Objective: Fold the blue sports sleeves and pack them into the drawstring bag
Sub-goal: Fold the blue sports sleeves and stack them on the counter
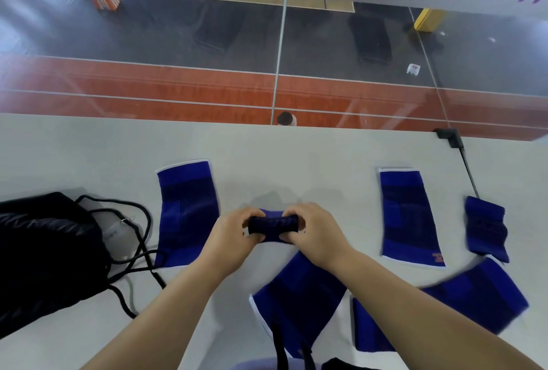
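Both hands hold one small blue sleeve (272, 225), bunched and folded, just above the white table at its middle. My left hand (234, 236) grips its left end and my right hand (314, 233) its right end. Several other blue sleeves lie flat around them: one at the left (186, 212), one under my right wrist (299, 292), one at the right (407, 215), a small crumpled one at the far right (486, 228) and one at the lower right (462, 304). The black drawstring bag (44, 254) lies at the left edge, its cords (139, 254) spread over the table.
The white table (296, 162) ends at a glass pane, behind which a gym floor lies far below. A black clamp with a rod (453, 138) sits at the far right edge. Black straps (281, 346) hang at the bottom centre.
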`<state>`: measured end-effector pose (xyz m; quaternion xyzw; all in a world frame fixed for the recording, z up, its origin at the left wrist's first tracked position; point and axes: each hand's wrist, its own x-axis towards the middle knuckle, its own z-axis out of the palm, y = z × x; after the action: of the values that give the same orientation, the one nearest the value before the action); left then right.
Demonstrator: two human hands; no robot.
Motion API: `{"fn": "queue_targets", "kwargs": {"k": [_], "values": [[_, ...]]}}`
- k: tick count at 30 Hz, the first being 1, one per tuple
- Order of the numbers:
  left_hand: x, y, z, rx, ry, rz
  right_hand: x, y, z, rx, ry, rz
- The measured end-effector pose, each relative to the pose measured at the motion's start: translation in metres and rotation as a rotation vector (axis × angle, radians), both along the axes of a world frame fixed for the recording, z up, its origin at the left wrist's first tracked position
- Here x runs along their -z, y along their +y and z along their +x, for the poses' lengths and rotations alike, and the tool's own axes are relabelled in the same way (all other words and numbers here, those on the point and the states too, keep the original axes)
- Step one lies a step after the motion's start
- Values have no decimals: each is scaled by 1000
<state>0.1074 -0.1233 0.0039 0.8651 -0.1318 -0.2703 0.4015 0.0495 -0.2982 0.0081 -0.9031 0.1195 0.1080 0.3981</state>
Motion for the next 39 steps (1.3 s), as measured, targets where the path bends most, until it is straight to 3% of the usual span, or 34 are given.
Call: {"fn": "queue_targets", "kwargs": {"k": [4,10,14,18,21,24,29,39], "values": [[-2,1,2,25,-3,22,-2,-4,-1,11,68,109],[2,-3,2,-85,281,-10,0,-12,-1,162,267,366],[10,-6,2,-94,256,52,16,-7,4,208,242,196],[15,3,5,-54,163,142,27,-5,7,157,158,-165],[16,9,7,-2,98,192,28,-4,4,13,-90,-455],[16,11,8,15,57,206,35,-5,-1,-130,-282,-480],[16,13,12,44,-10,235,46,-6,-7,-443,-288,-501],[3,12,50,238,-186,395,28,-31,63,-356,-106,-617]]}}
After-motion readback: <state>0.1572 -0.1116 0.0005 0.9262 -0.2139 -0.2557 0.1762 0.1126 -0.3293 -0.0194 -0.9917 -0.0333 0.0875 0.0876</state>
